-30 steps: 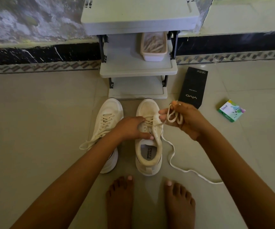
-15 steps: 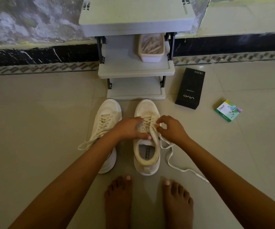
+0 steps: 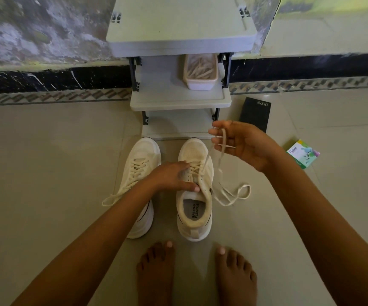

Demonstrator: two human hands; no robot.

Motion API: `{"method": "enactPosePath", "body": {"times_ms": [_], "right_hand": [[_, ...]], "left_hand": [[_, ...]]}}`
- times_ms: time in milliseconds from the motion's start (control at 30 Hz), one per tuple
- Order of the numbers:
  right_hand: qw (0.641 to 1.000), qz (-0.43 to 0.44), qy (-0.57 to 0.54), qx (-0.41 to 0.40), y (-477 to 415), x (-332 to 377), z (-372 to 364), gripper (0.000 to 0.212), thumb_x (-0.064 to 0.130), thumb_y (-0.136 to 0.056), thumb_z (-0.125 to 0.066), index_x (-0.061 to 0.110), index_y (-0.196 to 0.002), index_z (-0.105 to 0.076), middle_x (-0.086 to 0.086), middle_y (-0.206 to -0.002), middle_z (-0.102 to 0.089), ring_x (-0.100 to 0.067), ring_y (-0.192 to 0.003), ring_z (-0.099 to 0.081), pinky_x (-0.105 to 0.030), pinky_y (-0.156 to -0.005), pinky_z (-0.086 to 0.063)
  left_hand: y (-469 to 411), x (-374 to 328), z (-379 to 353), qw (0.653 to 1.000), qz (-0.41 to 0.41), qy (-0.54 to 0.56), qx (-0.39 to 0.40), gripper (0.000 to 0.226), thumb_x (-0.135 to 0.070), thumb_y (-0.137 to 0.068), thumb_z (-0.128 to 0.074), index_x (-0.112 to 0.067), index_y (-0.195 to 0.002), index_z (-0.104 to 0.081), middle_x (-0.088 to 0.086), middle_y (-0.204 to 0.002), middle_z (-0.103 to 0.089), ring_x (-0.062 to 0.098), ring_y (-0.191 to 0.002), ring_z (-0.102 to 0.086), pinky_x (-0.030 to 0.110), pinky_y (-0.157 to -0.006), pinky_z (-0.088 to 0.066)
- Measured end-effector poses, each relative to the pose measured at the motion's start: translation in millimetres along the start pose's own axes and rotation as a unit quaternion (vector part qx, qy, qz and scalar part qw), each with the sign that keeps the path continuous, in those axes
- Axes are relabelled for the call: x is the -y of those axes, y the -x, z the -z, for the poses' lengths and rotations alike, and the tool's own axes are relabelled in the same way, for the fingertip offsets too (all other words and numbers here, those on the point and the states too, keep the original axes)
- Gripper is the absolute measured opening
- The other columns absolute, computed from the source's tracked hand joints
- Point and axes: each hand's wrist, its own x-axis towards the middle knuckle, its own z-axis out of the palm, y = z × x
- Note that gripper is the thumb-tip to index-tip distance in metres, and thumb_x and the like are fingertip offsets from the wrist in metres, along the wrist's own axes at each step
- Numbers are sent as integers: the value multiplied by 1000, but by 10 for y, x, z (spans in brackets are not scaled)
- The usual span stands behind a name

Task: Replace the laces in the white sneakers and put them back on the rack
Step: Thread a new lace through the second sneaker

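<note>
1. Pale floor tiles (image 3: pixel 46 162) run up to a stained wall (image 3: pixel 35 29) with a dark band along its foot.
2. Against that wall stands a grey plastic rack (image 3: pixel 178 100), and a small tub (image 3: pixel 200 85) holding pale strips sits on its middle shelf, toward the right.
3. Two white sneakers stand side by side on the floor just in front of the rack, toes pointing at it.
4. The left sneaker (image 3: pixel 143 155) is laced all the way up, and one end of its lace trails out over the tiles to the left.
5. The left hand (image 3: pixel 172 176) lies on the right sneaker (image 3: pixel 195 151), its fingers flat across the lacing and its thumb at the tongue, pressing down without curling round anything.
6. The right hand (image 3: pixel 242 144) is raised above and to the right of that sneaker, palm turned inward, with the lace (image 3: pixel 229 198) caught at thumb and forefinger and draped across the other fingers.
7. From the hand the lace drops to the upper eyelets, and its slack lies in a loop on the floor just beside the shoe.
8. A black box (image 3: pixel 254 113) lies right of the rack, partly behind the raised hand, and a small green box (image 3: pixel 303 154) lies further right.
9. Two bare feet (image 3: pixel 154 272) stand close behind the sneakers' heels.
</note>
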Motion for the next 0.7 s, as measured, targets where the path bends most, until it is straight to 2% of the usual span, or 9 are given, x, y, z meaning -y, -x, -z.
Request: {"method": "enactPosePath", "body": {"times_ms": [67, 200, 300, 367, 433, 500, 600, 700], "right_hand": [[998, 22, -56, 23, 25, 47, -70, 28, 17, -98, -39, 9, -117, -58, -7, -115, -65, -19, -98, -66, -31, -84, -56], [987, 58, -142, 44, 32, 102, -177, 31, 20, -95, -41, 9, -120, -56, -9, -128, -58, -26, -112, -60, -37, -90, -54], [985, 73, -148, 39, 3, 141, -177, 32, 20, -96, -41, 8, -122, -55, -9, -129, -57, -25, -112, -60, -35, -88, -54], [989, 78, -129, 17, -26, 127, -136, 29, 19, -96, -43, 9, -121, -55, -7, -123, -60, -21, -104, -64, -31, -82, -56], [994, 71, -50, -61, -55, 80, -88, 23, 18, -95, -46, 14, -111, -62, -3, -102, -64, -11, -76, -62, -23, -67, -53], [982, 52, 57, -173, -104, -11, -7, 19, 16, -94, -48, 19, -95, -66, 1, -78, -55, -7, -55, -44, -19, -55, -42], [950, 44, 183, -249, -201, -216, 109, 21, 17, -94, -49, 22, -81, -66, 6, -79, -55, -8, -64, -44, -18, -58, -38], [907, 45, 333, -253, -264, -398, 253, 20, 16, -94, -51, 11, -88, -69, -2, -83, -64, -11, -70, -53, -23, -68, -44]], "left_hand": [[63, -44, 126, 999, -18, 35, -2, 78, -54, -76, -68, -20, -140, -40, 0, -144, -44, 18, -130, -42, 27, -101, -33], [202, -272, 377, 981, -91, 130, -108, 56, -45, -80, -68, -27, -130, -51, -5, -133, -51, 10, -121, -45, 23, -94, -33], [249, -511, 384, 969, -133, 174, -111, 31, -33, -92, -57, -22, -121, -58, -8, -114, -52, 8, -111, -45, 25, -94, -38], [269, -581, 343, 955, -162, 224, -103, 21, -21, -98, -46, -10, -104, -62, -3, -100, -54, 14, -102, -52, 28, -91, -43], [303, -546, 334, 943, -163, 271, -105, 25, -16, -100, -39, -2, -96, -59, 5, -95, -57, 14, -94, -55, 23, -88, -44], [321, -448, 353, 940, -148, 294, -93, 27, -15, -101, -34, -6, -90, -57, 3, -85, -58, 2, -81, -56, 11, -80, -42], [326, -244, 375, 960, -93, 258, -56, 27, -19, -101, -37, -17, -83, -58, -4, -69, -54, -5, -62, -51, 7, -70, -41], [292, -67, 340, 966, -45, 242, -76, 24, -21, -98, -45, -21, -83, -63, -7, -65, -55, -3, -60, -52, 12, -66, -40]]}}
